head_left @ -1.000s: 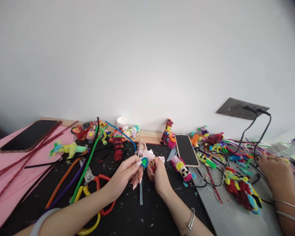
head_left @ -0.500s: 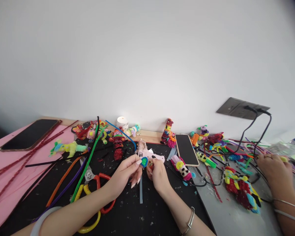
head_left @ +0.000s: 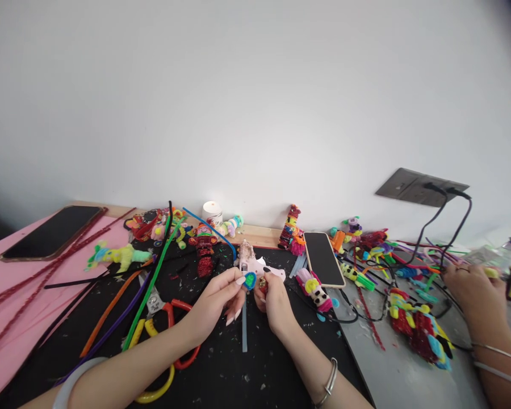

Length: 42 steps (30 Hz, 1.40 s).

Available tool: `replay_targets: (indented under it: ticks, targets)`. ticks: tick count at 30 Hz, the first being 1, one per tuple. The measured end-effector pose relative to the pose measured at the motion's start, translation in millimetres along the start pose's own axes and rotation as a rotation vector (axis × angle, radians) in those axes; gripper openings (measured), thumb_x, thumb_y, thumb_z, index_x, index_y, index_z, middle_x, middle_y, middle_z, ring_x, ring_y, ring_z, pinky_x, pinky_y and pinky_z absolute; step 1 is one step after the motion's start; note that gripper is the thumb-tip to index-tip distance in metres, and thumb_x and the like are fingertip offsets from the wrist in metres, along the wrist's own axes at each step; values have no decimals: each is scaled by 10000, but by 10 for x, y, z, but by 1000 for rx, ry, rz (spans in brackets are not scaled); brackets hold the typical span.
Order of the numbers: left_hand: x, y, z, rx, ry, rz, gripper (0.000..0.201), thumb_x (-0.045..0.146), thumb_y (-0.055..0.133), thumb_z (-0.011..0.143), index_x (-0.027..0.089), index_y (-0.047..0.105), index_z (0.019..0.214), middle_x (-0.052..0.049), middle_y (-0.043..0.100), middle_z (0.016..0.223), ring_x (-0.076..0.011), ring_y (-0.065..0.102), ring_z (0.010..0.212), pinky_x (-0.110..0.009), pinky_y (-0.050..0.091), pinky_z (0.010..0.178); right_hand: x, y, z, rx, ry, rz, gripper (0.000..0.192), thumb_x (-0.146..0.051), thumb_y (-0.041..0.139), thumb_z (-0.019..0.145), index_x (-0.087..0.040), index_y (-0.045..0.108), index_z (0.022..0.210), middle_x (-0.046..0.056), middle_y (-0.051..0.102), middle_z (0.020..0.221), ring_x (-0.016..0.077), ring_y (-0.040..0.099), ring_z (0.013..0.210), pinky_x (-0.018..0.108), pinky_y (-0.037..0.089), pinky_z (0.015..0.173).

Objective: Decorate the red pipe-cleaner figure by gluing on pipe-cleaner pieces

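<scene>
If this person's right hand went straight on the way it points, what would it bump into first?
From the right hand, the pale pink glue gun looks first in line, though the depth between them is unclear.

The L hand (head_left: 223,292) pinches a small blue-green fuzzy piece (head_left: 250,280), and the R hand (head_left: 277,301) holds a small red piece (head_left: 263,287) just beside it, both nr. a pale pink glue gun (head_left: 249,262) on the black surface (head_left: 221,383). Scissors (head_left: 155,304) w/ red & yellow handles lie on L, a phone (head_left: 324,260) on R. At far R, another person's hand (head_left: 477,292) rests by colourful pipe-cleaner pieces (head_left: 426,295).
</scene>
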<state>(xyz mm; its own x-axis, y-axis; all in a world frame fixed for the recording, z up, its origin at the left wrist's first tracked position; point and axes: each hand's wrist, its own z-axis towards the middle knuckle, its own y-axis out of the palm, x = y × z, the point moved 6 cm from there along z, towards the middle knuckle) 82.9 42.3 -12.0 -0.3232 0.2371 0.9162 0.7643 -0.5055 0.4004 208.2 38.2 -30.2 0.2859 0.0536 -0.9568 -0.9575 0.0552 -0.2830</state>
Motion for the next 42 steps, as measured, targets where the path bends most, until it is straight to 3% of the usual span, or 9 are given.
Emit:
replay_targets:
  ticks: [3,10,18,36,42]
  targets:
    - [3,1,6,2,10,-12,298,424,491,891,187,432,721,70,481,467,-51,367,356,-168,236,364,-48,-35,-7,40,-32,12,402,-358,443,879,-289,497,486,37,495,399,157,486,383,332,334,378]
    - [-8,2,3,-7,22,-27,290,418,477,899,191,430,724,72,467,455,-58,342,350,-179,229,369,-151,1,-19,-22,-29,-7,435,-301,399,902,-257,442,471,19,472,387,101,396,349,305,279,392]
    - [-23,1,-16,-22,45,-27,277,388,446,925,188,438,734,74,458,451,-56,341,357,-179,236,383,-96,70,1,-38,21,26,464,-296,411,881,-249,350,424,-5,397,342,85,319,323,301,233,382]
    - [1,15,-11,-25,54,-45,274,376,444,930,191,432,729,80,433,435,-59,324,352,-185,215,376,-193,33,-5,-24,-11,-20,448,-267,398,898,-251,369,452,15,430,375,97,357,344,297,262,390]
    - [6,15,-4,-25,60,-37,280,377,441,932,190,436,723,81,423,432,-60,319,349,-186,218,376,-152,66,-6,-40,38,-23,462,-311,411,883,-247,332,432,3,394,350,97,335,339,302,249,397]
